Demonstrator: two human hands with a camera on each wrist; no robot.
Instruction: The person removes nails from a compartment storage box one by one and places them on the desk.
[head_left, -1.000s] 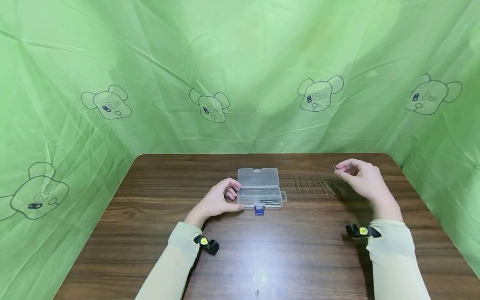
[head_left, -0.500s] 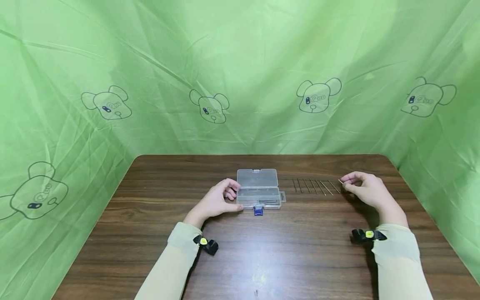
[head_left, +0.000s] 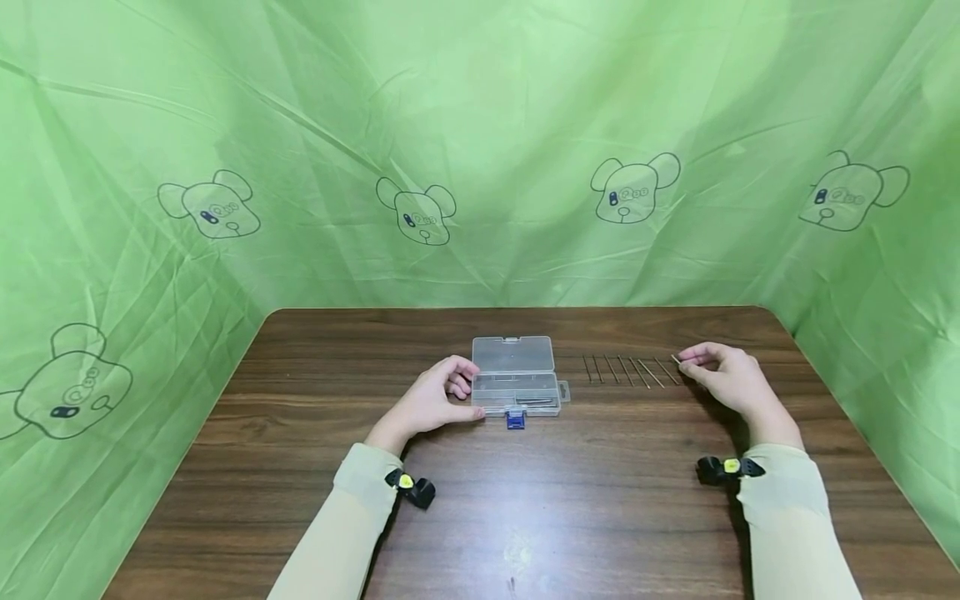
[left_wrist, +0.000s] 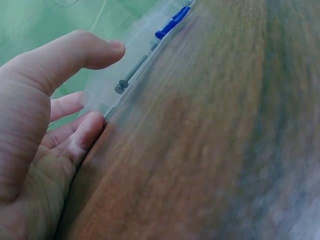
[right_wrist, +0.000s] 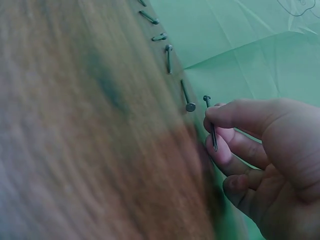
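Observation:
A clear plastic box (head_left: 512, 354) lies with its lid flipped back, its blue latch (head_left: 515, 420) hanging at the front. My left hand (head_left: 431, 398) holds the box's left end, thumb at the front corner and fingers farther back. Inside the front compartment lie some nails (head_left: 536, 401); one nail's head (left_wrist: 120, 88) shows in the left wrist view. My right hand (head_left: 726, 375) pinches a nail (right_wrist: 214, 136) between thumb and fingers, head up, at the right end of a row of nails (head_left: 651, 373). The nearest of these nails (right_wrist: 190, 106) lies just beside it.
The dark wooden table (head_left: 600, 500) carries the box and the row. A green cloth (head_left: 517, 167) with bear-head drawings hangs behind the table and along both sides. A clear hang tab (head_left: 565, 392) sticks out from the box's right side.
My right hand has come down and slightly rightward with its nail, from behind the row to its right end. My left hand and the box stay in place.

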